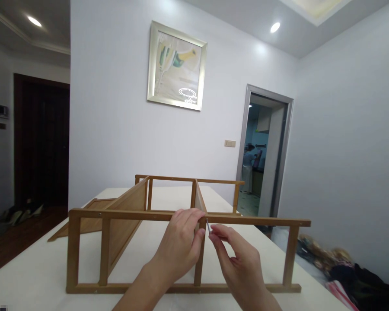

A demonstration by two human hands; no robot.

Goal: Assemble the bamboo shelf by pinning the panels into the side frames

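Observation:
A wooden shelf frame (pixel 253 220) stands on its side on the white table, with two ladder-like sides joined by wooden shelf panels (pixel 126 224). My left hand (pixel 181 237) is closed over the top rail of the near side, at the middle upright, fingers on top and thumb below. Just to the right, my right hand (pixel 238 255) pinches a thin metal screw (pixel 208 225) between thumb and fingertips. The screw's upper end is close beneath the rail, beside the upright; whether it touches the wood I cannot tell.
A loose wooden panel (pixel 92 218) lies on the table (pixel 29 268) at the left. Clothes and soft items (pixel 353 272) are heaped beyond the right edge. A person (pixel 248 166) stands past the doorway, and a framed picture (pixel 152 65) hangs on the wall.

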